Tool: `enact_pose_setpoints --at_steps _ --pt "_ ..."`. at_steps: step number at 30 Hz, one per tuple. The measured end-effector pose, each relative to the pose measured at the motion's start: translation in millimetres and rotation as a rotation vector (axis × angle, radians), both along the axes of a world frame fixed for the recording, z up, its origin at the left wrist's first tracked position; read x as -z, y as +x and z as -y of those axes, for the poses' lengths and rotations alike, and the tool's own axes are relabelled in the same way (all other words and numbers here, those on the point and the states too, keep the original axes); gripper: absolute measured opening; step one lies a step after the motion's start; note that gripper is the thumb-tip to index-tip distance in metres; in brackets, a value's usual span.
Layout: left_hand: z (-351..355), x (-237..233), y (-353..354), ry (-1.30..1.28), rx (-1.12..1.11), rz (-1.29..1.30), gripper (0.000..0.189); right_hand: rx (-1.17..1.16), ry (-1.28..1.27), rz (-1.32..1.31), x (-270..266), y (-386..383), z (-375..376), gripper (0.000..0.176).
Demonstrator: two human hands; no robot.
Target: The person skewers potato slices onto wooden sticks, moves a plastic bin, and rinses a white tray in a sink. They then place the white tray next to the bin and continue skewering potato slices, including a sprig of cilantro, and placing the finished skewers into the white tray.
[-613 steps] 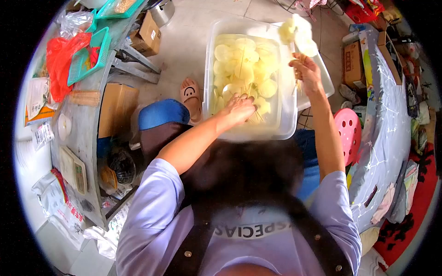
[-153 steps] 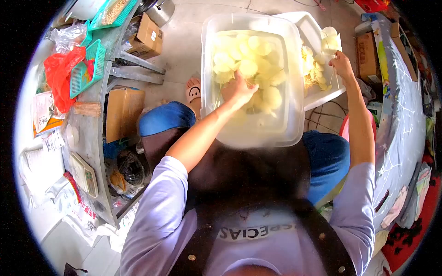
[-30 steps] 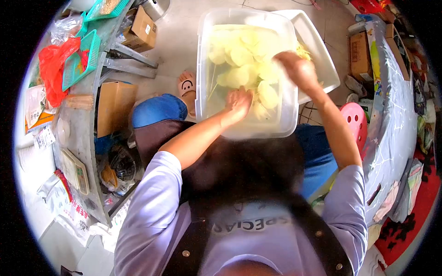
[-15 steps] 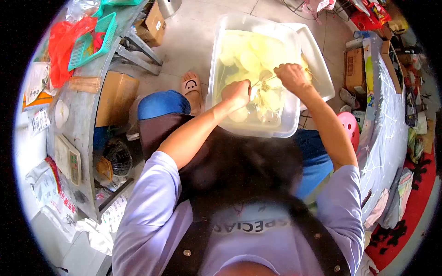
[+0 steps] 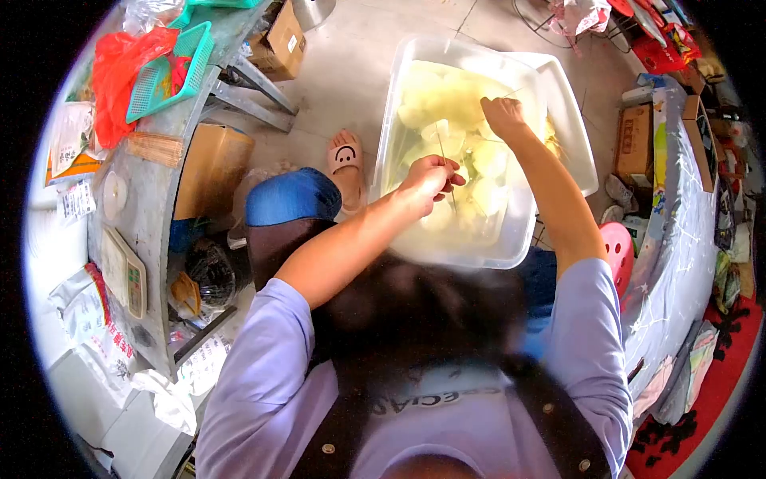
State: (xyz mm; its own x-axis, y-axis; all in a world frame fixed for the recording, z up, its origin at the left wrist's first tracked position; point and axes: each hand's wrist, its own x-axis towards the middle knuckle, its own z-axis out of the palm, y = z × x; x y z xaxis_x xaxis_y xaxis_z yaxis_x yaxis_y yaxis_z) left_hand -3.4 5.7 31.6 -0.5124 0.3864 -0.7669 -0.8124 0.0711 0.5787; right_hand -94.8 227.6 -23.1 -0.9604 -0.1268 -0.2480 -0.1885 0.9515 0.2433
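Note:
A clear plastic tub (image 5: 519, 239) in front of my knees holds pale yellow slices (image 5: 427, 88) in cloudy liquid. Over its near half, my left hand (image 5: 433, 182) is closed around a thin skewer (image 5: 441, 144). The skewer runs up and away from the fingers, and its far end overlaps a pale slice. My right hand (image 5: 504, 117) is closed above the right side of the tub, with a thin stick-like line showing at its fingertips. What lies inside those fingers is hidden.
A white container (image 5: 578, 152) stands against the tub's right side. On the left table are a bundle of skewers (image 5: 154, 148), a green basket (image 5: 199, 60), a red bag (image 5: 120, 80) and a scale (image 5: 125, 271). A pink perforated object (image 5: 616, 247) is at my right.
My left hand has turned and moved right and slightly down, the skewer now pointing away from me. My right hand has moved slightly up, farther from the left. The whole view has shifted.

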Motion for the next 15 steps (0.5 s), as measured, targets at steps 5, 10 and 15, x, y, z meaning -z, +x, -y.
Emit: enact_pose_setpoints --at_steps 5,10,15 --pt "-7.3 0.6 7.6 -0.025 -0.152 0.079 0.015 0.051 0.209 -0.039 -20.6 3.3 8.9 0.012" --pt "-7.9 10.1 12.0 -0.021 -0.148 0.108 0.015 0.094 0.278 0.024 -78.7 17.7 11.6 0.009" --pt "-11.5 6.9 9.6 0.100 -0.301 0.195 0.023 0.180 0.072 0.048 -107.8 45.5 18.3 0.020"
